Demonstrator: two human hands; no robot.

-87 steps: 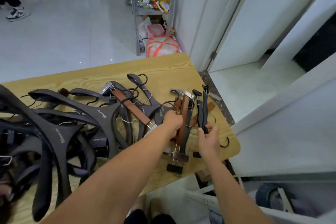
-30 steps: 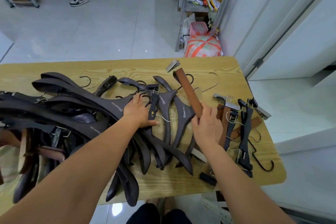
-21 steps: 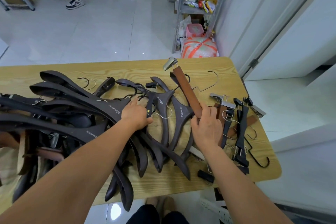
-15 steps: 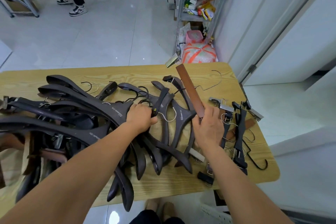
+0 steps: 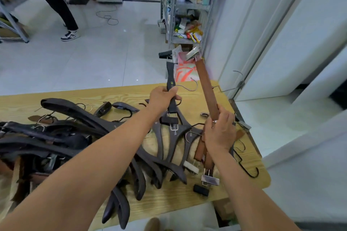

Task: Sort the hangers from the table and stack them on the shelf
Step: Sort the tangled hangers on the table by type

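A wooden table (image 5: 187, 195) carries a heap of dark brown coat hangers (image 5: 62, 129) on its left and middle. My left hand (image 5: 163, 97) grips a black clip hanger (image 5: 171, 90) near its middle and holds it lifted above the table. My right hand (image 5: 219, 131) grips the lower end of a brown wooden clip hanger (image 5: 206, 90), raised steeply with its metal clip at the top. Under my right hand, at the table's right end, lies a small group of brown and black clip hangers (image 5: 204, 157).
A metal shelf unit (image 5: 185, 7) full of packets stands beyond the table, with a pink and orange bag (image 5: 183, 71) at its foot. A person's legs (image 5: 56, 3) stand on the tiled floor at the back left. White door panels (image 5: 281, 33) line the right side.
Both hands have risen from the table: the left pulled a black clip hanger out of the pile, the right lifted the brown clip hanger steeper. My view has tilted up.
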